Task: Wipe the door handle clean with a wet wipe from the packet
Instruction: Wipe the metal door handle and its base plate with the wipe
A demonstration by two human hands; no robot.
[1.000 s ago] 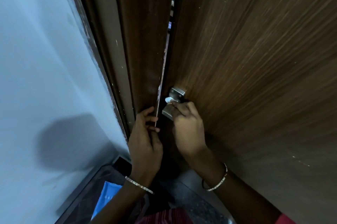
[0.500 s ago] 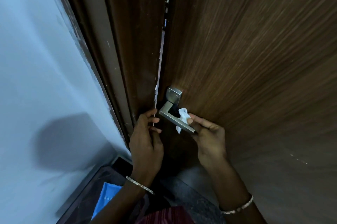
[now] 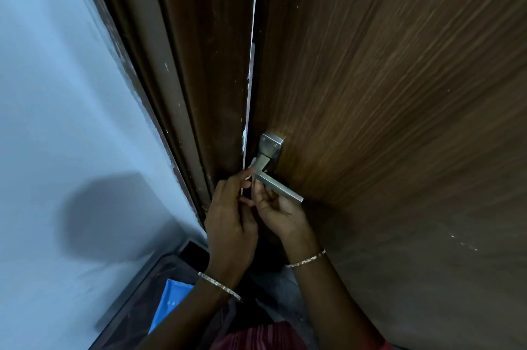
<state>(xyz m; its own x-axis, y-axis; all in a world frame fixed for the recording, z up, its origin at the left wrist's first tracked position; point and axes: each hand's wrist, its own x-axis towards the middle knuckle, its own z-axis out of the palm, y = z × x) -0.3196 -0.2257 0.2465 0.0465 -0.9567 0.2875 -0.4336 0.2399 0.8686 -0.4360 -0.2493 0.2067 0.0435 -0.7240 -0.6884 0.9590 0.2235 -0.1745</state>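
Observation:
A brushed-metal lever door handle [image 3: 278, 185] sticks out of the brown wooden door [image 3: 385, 93], close to its left edge. My right hand [image 3: 281, 211] is under the handle, its fingers reaching up to the bend by the square plate. There it pinches a white wet wipe [image 3: 253, 162], of which only a small sliver shows. My left hand [image 3: 231, 215] grips the door's edge just left of the handle, fingers curled round it. A blue packet [image 3: 168, 302] lies on the floor at the lower left, partly hidden by my left arm.
The door stands slightly ajar, with a thin bright gap [image 3: 251, 64] between it and the brown frame [image 3: 182, 78]. A pale blue wall [image 3: 57, 121] fills the left side. Dark floor lies below.
My right hand has slid with the wipe from the lever's free end back to the bend near the plate, and now sits under the lever. My left hand stays on the door edge.

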